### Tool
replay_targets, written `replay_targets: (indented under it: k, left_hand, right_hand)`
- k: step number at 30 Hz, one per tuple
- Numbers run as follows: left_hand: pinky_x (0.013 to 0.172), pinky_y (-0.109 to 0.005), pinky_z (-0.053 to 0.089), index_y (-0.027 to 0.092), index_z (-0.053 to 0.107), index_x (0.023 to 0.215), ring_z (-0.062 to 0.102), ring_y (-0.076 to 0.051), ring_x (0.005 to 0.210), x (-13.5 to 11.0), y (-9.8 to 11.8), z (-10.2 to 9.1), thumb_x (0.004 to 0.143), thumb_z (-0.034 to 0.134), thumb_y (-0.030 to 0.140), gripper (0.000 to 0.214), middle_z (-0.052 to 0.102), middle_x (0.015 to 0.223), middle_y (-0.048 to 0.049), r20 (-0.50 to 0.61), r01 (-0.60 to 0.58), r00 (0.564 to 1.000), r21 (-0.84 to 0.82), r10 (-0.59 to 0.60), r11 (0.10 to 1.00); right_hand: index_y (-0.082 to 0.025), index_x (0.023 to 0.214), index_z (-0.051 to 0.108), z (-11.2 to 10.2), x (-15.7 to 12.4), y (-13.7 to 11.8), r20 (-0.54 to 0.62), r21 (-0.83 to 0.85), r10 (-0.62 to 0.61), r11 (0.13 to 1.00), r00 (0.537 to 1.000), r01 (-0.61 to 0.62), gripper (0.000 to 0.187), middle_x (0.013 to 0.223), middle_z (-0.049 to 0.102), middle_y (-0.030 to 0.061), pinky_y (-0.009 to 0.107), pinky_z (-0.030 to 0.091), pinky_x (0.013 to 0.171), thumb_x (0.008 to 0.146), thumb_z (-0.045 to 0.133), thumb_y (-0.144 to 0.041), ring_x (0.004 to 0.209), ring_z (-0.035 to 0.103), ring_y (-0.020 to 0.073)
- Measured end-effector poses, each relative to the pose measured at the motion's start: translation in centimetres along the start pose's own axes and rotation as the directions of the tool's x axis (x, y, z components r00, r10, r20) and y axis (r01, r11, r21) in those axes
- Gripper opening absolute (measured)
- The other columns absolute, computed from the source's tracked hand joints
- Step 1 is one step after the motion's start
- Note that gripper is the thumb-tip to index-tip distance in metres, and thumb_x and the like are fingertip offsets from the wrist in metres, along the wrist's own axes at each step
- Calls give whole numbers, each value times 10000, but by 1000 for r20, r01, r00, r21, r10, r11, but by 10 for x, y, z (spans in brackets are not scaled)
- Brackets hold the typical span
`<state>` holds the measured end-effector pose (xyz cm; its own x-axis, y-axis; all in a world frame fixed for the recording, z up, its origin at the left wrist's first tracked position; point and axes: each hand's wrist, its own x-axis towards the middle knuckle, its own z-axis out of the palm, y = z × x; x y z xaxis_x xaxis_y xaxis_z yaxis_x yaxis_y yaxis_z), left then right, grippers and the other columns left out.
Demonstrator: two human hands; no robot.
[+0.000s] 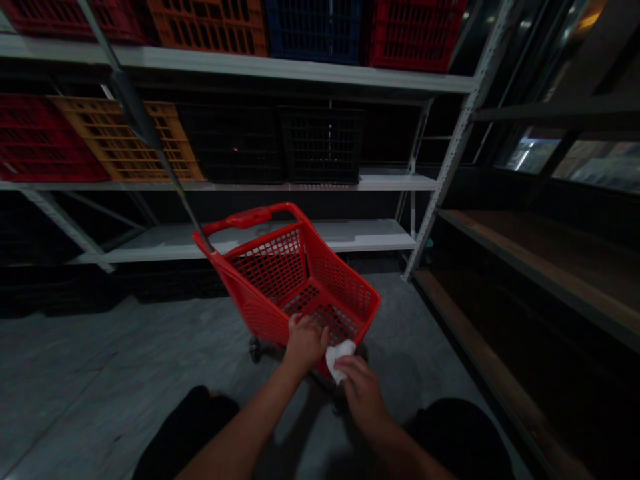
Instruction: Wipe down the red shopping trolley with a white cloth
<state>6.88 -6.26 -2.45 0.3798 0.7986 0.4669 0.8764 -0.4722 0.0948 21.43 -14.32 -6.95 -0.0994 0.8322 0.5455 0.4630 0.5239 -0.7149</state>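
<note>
A red plastic shopping cart (pixel 340 277) with mesh walls stands on the floor before me, its handle toward the upper left. My left hand (pixel 306 341) is closed over the cart's near top rim, fingers curled to the inside. Just right of it, my right hand (pixel 361 381) pinches a crumpled white cloth (pixel 340 359) against the cart's near right corner. Whether the cloth is fabric or paper I cannot make out. A grey metal pole (pixel 135 107) with a dark sleeve rises from the cart's left handle end. Through the mesh, the basket's bottom shows.
Behind the cart stands a white metal rack (pixel 280 65) with red, orange, blue and black crates, such as an orange crate (pixel 130 137). On the right is a dark shelf unit with wooden boards (pixel 550 253). Grey floor (pixel 90 373) surrounds the cart; my knees are at the bottom.
</note>
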Motion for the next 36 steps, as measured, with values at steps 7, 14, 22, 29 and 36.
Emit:
replay_targets:
  k: [7,14,22,29,36]
  left_hand:
    - [872,-446,261,181,604,579,531,-187,728,2,-8,2,833,331,294,389,636,601,-49,27,-21,999,1,21,1000]
    - [889,-439,243,165,604,592,520,-185,742,2,-7,2,835,322,286,391,631,601,-55,17,-4,1000,-2,4,1000]
    - [891,-429,236,175,602,590,510,-174,745,1,-10,2,827,333,282,374,631,612,-44,55,-16,998,-30,18,999]
    - [883,-430,233,181,590,585,508,-177,759,1,-9,4,803,362,280,330,621,603,-38,44,-21,999,-45,23,999]
    - [859,-421,233,182,562,547,491,-168,728,-3,-16,-3,765,411,281,283,606,580,-24,62,-57,996,-66,61,996]
  right_hand:
    - [-147,791,587,-30,45,43,-196,-170,93,977,976,-127,171,841,536,71,308,434,751,730,431,-113,811,515,176]
    - [-186,985,613,-1,23,13,-63,-21,126,992,990,-127,311,917,580,60,274,442,785,750,432,-90,871,544,160]
    - [-187,826,672,-32,53,59,-212,-134,62,987,975,-92,263,773,553,41,281,455,704,712,458,-87,744,530,151]
    - [-195,814,656,-14,38,30,-137,-106,1,994,991,-15,292,821,533,46,259,453,706,690,436,-47,781,523,148]
    - [-155,826,630,-5,34,24,-60,-103,-3,995,998,-4,282,862,526,65,263,446,759,696,416,-26,827,519,152]
